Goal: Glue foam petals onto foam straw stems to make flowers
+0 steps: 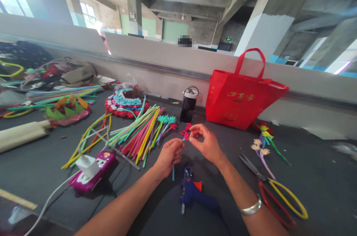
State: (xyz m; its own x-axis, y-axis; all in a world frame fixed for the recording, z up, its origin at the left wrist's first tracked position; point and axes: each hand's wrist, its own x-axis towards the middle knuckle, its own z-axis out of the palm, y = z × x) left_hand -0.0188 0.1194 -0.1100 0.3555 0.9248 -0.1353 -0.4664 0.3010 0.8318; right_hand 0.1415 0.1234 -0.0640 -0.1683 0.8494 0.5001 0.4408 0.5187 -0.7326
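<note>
My left hand (170,153) is closed around a thin blue pipe-cleaner stem (173,173) that hangs down below the fist. My right hand (205,141) pinches a small red pipe-cleaner flower (185,132) at the top of that stem, thumb and forefinger pressed together. Both hands hover just above the dark table (306,180), over a blue glue gun (193,191) lying on it. A silver bracelet (251,208) sits on my right wrist.
A pile of coloured pipe cleaners (139,132) lies to the left, with a purple power strip (93,171) and white plug in front. Scissors with red and yellow handles (275,191) lie right. A red tote bag (242,96), a phone (188,109) and finished flowers (263,143) stand behind.
</note>
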